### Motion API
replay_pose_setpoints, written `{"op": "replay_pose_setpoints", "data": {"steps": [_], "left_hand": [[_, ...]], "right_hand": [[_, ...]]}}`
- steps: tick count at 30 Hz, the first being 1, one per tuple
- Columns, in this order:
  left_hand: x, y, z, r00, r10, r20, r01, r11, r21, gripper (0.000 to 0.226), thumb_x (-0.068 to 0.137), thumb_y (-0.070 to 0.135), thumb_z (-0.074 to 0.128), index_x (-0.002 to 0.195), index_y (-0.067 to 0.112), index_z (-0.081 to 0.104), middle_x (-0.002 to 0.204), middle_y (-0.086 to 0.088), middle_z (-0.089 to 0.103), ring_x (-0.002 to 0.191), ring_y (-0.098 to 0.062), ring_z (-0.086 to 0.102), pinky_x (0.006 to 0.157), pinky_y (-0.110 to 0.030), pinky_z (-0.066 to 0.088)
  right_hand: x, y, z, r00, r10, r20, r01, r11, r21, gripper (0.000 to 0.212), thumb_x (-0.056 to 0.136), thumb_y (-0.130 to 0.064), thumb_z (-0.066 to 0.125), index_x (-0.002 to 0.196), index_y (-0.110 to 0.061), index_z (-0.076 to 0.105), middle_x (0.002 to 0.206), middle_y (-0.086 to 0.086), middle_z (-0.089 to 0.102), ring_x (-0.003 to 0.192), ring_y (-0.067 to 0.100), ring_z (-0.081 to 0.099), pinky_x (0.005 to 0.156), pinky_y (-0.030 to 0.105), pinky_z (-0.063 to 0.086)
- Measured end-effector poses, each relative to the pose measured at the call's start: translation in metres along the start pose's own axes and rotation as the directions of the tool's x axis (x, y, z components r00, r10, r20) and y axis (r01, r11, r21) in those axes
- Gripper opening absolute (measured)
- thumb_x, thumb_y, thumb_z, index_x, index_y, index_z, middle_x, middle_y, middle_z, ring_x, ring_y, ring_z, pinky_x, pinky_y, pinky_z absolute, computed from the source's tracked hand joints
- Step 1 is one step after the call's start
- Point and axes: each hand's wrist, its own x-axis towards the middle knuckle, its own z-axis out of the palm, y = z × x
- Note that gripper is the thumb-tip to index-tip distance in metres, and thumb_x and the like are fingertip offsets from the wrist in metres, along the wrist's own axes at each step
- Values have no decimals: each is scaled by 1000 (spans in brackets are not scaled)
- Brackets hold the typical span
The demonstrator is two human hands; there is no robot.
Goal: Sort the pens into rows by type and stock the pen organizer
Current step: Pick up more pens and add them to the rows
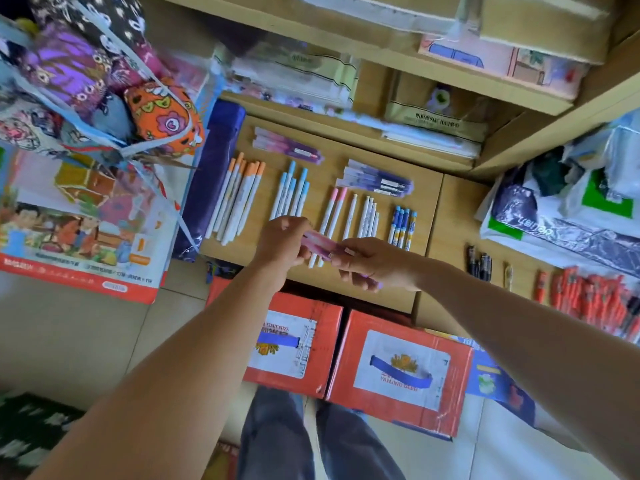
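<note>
Left hand point(282, 242) and right hand point(372, 263) each pinch one end of a pink pack point(320, 242), held over the shelf point(429, 202) just above the pink-capped pens point(334, 209). Blur hides the contents, which are probably pens. Risk: setting the pack down here would knock the sorted rows askew and mix types.

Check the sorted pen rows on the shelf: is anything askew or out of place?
The orange-capped pens at the left end are fanned and uneven, not parallel like the small blue pens. Nothing looks spilled or damaged.
</note>
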Motion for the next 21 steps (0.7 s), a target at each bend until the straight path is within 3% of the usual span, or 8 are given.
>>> {"op": "replay_pose_setpoints", "data": {"steps": [3,7,10,14,18,21], "left_hand": [[14,1,-4,1000,7,-25,-8,1000,-27,16,93,13,51,100,1,59,58,-4,50,29,-3,38,33,-15,29],[34,2,-14,997,-13,-79,13,1000,-3,19,94,14,49,105,2,59,57,-2,50,31,-4,37,33,-15,28],[51,6,-30,995,-66,-77,63,997,-44,18,95,13,48,106,4,59,65,-4,49,42,-8,41,33,-14,29],[77,14,-48,997,-72,33,71,997,25,14,95,14,45,91,9,58,59,-6,53,48,-14,39,47,-26,28],[95,26,-58,990,-99,100,85,987,140,16,99,17,40,98,9,54,83,-12,63,59,-15,54,58,-26,45],[109,34,-65,990,-76,116,45,968,247,19,101,20,33,109,10,47,96,-15,60,57,-14,56,49,-20,47]], "right_hand": [[9,-6,-8,1000,9,-20,-8,999,51,17,96,-30,55,102,-15,59,80,5,65,57,17,55,53,28,47],[22,-15,-15,991,128,-27,-123,983,136,27,96,-33,54,115,-14,58,90,10,70,57,17,56,51,26,48],[30,-15,-19,972,173,-159,-134,965,226,19,99,-27,51,110,-16,62,85,7,70,56,14,51,44,20,40],[54,-20,-9,926,205,-316,-70,918,391,15,99,-21,50,102,-14,63,79,10,60,50,9,45,41,17,35],[80,-31,5,900,193,-392,13,884,467,16,98,-16,52,106,-9,64,63,0,58,49,8,43,41,17,34],[94,-40,8,884,202,-422,49,857,513,21,98,-14,51,112,-3,62,51,-8,56,46,5,44,41,15,35]]}}
